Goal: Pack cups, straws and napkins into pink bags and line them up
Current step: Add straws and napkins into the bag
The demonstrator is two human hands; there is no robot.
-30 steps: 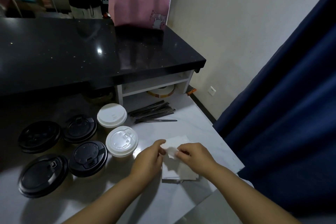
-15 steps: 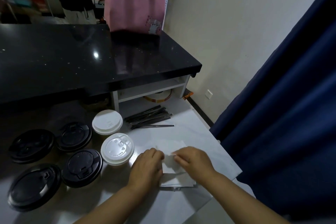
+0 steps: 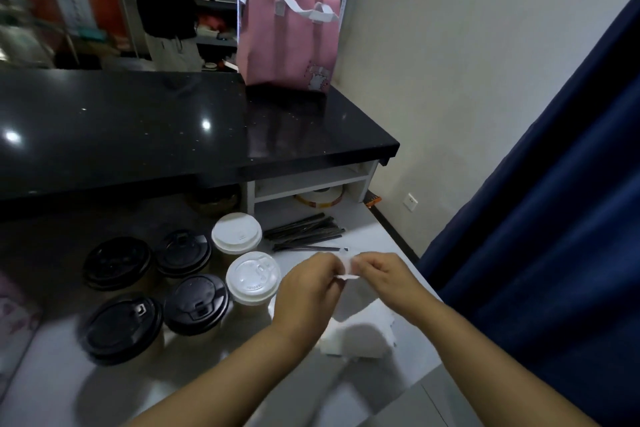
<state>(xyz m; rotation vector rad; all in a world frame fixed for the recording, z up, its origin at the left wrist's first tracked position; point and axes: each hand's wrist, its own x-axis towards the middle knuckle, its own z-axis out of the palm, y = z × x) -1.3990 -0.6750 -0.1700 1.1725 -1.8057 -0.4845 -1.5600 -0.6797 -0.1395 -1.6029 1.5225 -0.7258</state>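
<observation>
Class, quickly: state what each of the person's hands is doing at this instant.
Left hand: closed, pinching one end of a white napkin.
Right hand: closed, pinching the other end of the same napkin.

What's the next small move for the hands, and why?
Probably finish peeling that napkin free and carry it toward the pink bag. Left hand and right hand both pinch it above the napkin stack; the bag stands open on the black counter.
</observation>
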